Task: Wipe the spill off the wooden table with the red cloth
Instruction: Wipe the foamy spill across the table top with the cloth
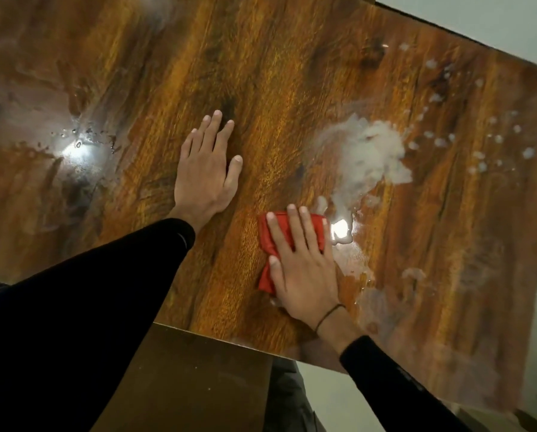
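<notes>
Glossy brown wooden table [276,120] has a foamy white spill [367,151] right of centre. Left hand [206,169] lies flat, fingers spread, holding nothing. Right hand [301,263] presses flat on the folded red cloth [268,238], just beside the spill's near edge.

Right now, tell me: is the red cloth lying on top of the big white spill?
No. The red cloth lies flat under the right hand, nearer the person than the white spill.

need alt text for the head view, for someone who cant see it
A right hand presses a folded red cloth flat on a glossy wooden table, beside a white foamy spill with droplets beyond it. The left hand rests flat, fingers spread, on dry wood.
</notes>
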Demonstrator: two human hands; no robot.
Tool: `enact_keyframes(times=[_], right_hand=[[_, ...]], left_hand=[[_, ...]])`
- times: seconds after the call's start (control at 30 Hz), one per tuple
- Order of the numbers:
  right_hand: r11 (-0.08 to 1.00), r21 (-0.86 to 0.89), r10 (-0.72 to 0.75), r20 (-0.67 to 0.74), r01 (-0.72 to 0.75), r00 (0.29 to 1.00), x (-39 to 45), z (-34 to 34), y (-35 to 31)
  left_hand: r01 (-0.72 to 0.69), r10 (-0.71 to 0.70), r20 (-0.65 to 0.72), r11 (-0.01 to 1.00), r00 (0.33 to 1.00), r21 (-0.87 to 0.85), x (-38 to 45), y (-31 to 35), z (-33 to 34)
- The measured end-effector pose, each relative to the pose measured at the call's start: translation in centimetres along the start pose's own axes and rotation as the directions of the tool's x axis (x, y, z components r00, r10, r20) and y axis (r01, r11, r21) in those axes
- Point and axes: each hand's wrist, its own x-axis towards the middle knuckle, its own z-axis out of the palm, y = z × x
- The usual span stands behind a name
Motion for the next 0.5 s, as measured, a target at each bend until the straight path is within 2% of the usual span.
enact_keyframes(times=[0.2,0.33,0.5], right_hand=[[0.974,-0.031,0.22,-0.064,-0.222,0.973,6.4,-1.9,3.1],[0.98,-0.027,0.197,-0.07,-0.199,0.978,9.1,-1.5,0.8],[0.994,0.034,0.105,-0.088,-0.102,0.991,5.2,0.2,-4.0]], left_hand=[[-0.015,0.015,0.005,1.0,1.0,0.018,-0.1,-0.2,-0.1],[-0.02,0.02,-0.002,1.0,1.0,0.008,-0.1,-0.1,-0.2],[-0.017,0.017,-0.023,1.0,1.0,-0.02,-0.3,-0.2,-0.1]])
